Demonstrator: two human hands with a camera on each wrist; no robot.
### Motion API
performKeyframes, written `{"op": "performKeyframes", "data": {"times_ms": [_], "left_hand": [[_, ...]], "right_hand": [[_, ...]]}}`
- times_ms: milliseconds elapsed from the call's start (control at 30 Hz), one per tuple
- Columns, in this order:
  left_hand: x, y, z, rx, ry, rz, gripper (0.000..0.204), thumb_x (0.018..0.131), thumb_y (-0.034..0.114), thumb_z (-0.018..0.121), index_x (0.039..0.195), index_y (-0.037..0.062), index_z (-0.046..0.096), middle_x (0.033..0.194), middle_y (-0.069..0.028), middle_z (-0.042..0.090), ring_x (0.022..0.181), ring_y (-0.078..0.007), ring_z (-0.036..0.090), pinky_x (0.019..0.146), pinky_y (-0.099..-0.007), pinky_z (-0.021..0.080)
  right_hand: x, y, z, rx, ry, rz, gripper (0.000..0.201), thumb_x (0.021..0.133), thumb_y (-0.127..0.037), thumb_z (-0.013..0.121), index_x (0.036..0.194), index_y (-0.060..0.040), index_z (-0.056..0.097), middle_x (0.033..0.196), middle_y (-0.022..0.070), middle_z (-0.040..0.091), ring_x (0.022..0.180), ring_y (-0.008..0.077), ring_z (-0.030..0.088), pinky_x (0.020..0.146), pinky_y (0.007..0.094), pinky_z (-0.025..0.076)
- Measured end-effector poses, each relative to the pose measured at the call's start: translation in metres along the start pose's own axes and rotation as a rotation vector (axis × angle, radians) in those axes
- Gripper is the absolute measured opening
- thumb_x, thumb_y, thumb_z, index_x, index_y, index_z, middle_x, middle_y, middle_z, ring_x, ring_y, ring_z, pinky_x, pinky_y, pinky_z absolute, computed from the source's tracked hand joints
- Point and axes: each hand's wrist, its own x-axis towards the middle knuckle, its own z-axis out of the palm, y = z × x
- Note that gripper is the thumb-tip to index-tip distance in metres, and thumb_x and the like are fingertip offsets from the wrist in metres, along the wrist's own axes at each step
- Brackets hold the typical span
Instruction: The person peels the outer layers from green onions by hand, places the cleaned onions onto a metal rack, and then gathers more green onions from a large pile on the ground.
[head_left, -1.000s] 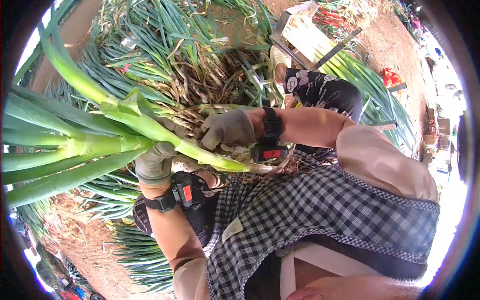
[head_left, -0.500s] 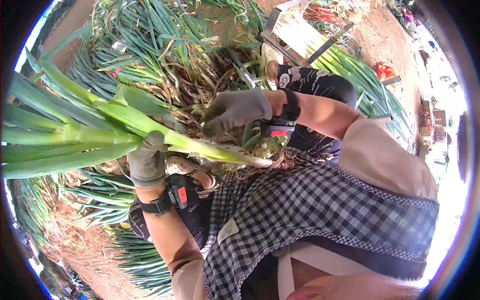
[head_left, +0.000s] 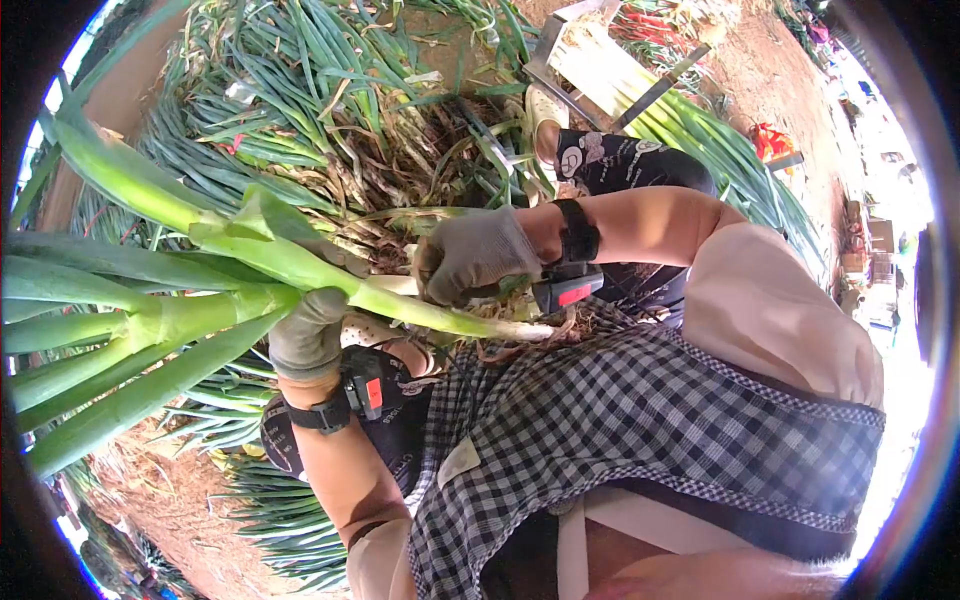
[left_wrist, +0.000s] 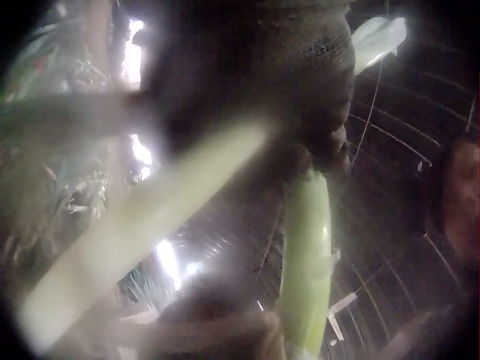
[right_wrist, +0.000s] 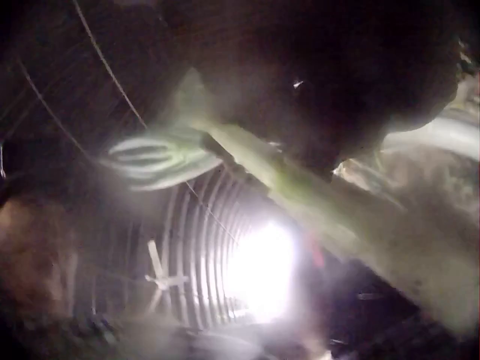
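Note:
A large green onion [head_left: 280, 265] lies across the front of the person, its leaves fanned at the left and its roots near the checked apron [head_left: 640, 400]. The gloved left hand [head_left: 308, 335] grips it just below the leaf fork. Beside the white shank, the gloved right hand [head_left: 475, 258] has its fingers curled at a pale loose leaf [head_left: 396, 284], which runs toward the left along the onion. In the left wrist view the shank [left_wrist: 306, 255] hangs below the dark hand. The right wrist view shows the blurred stalk [right_wrist: 300, 191] passing beneath the hand.
A heap of green onions [head_left: 290, 110] with dry outer leaves lies ahead. Trimmed onions [head_left: 680, 140] rest in a metal frame [head_left: 545, 60] at upper right. More onions [head_left: 290, 520] lie on the soil at lower left. The person's shoes [head_left: 543, 112] and knees are close by.
The right hand lifts away from the shank and moves toward the right, then returns close beside it. The onion tilts slightly and swings back while the left hand keeps its grip.

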Motion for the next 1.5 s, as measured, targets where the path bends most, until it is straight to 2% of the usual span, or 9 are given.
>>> {"op": "performKeyframes", "data": {"times_ms": [167, 300, 433, 600, 733, 900, 1133, 1300, 1500], "left_hand": [[0.003, 0.005, -0.002, 0.007, -0.132, 0.063, 0.052, 0.076, 0.024, 0.077, 0.115, 0.0021, 0.052, 0.1, -0.0062, 0.059, 0.089, -0.021, 0.058, 0.083, -0.0337, 0.048], [0.003, -0.003, -0.01, 0.172, 0.073, 0.111, 0.043, 0.078, 0.017, 0.076, 0.111, 0.0013, 0.055, 0.101, -0.0056, 0.059, 0.09, -0.0183, 0.057, 0.082, -0.0321, 0.048], [0.026, -0.006, 0.013, 0.175, 0.243, 0.157, 0.037, 0.081, 0.011, 0.07, 0.113, -0.0007, 0.055, 0.101, -0.0064, 0.059, 0.09, -0.0156, 0.056, 0.08, -0.0302, 0.048], [0.034, 0.006, 0.019, 0.28, 0.433, 0.329, 0.042, 0.083, 0.011, 0.065, 0.12, -0.0022, 0.051, 0.102, -0.0095, 0.06, 0.087, -0.0157, 0.058, 0.074, -0.0277, 0.049], [0.028, 0.012, 0.001, 0.137, 0.15, 0.121, 0.045, 0.083, 0.01, 0.064, 0.124, -0.0016, 0.049, 0.101, -0.0103, 0.061, 0.086, -0.0154, 0.059, 0.071, -0.0262, 0.047], [0.033, 0.006, -0.007, 0.137, 0.232, 0.2, 0.046, 0.08, 0.014, 0.071, 0.118, 0.0006, 0.047, 0.1, -0.0105, 0.06, 0.09, -0.0191, 0.06, 0.079, -0.0313, 0.049], [0.037, 0.008, -0.007, 0.179, 0.292, 0.334, 0.044, 0.08, 0.007, 0.069, 0.117, -0.0008, 0.047, 0.104, -0.0108, 0.059, 0.094, -0.0201, 0.06, 0.086, -0.0325, 0.047], [0.029, 0.018, -0.01, 0.216, 0.405, 0.4, 0.044, 0.081, 0.002, 0.065, 0.12, -0.0014, 0.045, 0.106, -0.0111, 0.057, 0.095, -0.0214, 0.06, 0.085, -0.0323, 0.048], [0.029, 0.015, 0.001, 0.226, 0.452, 0.421, 0.042, 0.083, 0.007, 0.066, 0.119, 0.0002, 0.046, 0.107, -0.0111, 0.058, 0.088, -0.0188, 0.062, 0.069, -0.0274, 0.048]], "right_hand": [[-0.015, 0.11, 0.01, -1.198, -0.146, 0.104, 0.02, 0.079, -0.023, 0.062, 0.085, -0.0047, 0.068, 0.069, 0.0068, 0.065, 0.062, 0.0235, 0.063, 0.059, 0.039, 0.05], [-0.028, 0.093, -0.01, -1.402, 0.001, 0.456, 0.028, 0.086, -0.029, 0.06, 0.098, -0.0054, 0.066, 0.074, 0.0074, 0.066, 0.066, 0.0275, 0.064, 0.062, 0.0378, 0.053], [-0.03, 0.017, -0.019, -0.375, 0.413, -0.109, 0.032, 0.084, -0.028, 0.062, 0.107, -0.0044, 0.06, 0.083, 0.0178, 0.066, 0.078, 0.0291, 0.067, 0.068, 0.0407, 0.052], [-0.006, 0.01, 0.038, -0.411, 0.474, -0.3, 0.041, 0.077, -0.027, 0.073, 0.106, -0.0031, 0.057, 0.079, 0.0093, 0.065, 0.067, 0.0178, 0.062, 0.062, 0.0324, 0.049], [0.006, -0.002, 0.0, 0.17, -0.127, -0.293, 0.029, 0.076, -0.016, 0.073, 0.096, -0.0008, 0.059, 0.077, 0.0075, 0.063, 0.071, 0.0098, 0.057, 0.063, 0.0272, 0.046], [0.024, -0.018, -0.003, -0.27, 0.559, -0.568, 0.039, 0.07, -0.025, 0.08, 0.096, -0.0002, 0.064, 0.09, 0.0102, 0.065, 0.086, 0.0195, 0.064, 0.076, 0.0321, 0.05], [0.049, -0.049, 0.019, -0.482, 0.947, -0.834, 0.024, 0.068, -0.025, 0.076, 0.075, -0.0055, 0.064, 0.082, 0.0107, 0.062, 0.082, 0.0308, 0.062, 0.071, 0.0379, 0.05], [0.034, -0.016, 0.014, 0.203, 0.393, -0.897, 0.011, 0.087, -0.006, 0.065, 0.082, -0.0023, 0.055, 0.085, 0.0036, 0.06, 0.08, 0.0111, 0.056, 0.071, 0.0279, 0.046], [0.025, -0.018, 0.006, -0.026, 0.526, -0.738, 0.02, 0.085, -0.014, 0.069, 0.091, -0.0031, 0.054, 0.084, 0.0016, 0.056, 0.078, 0.0089, 0.051, 0.07, 0.0257, 0.044]]}}
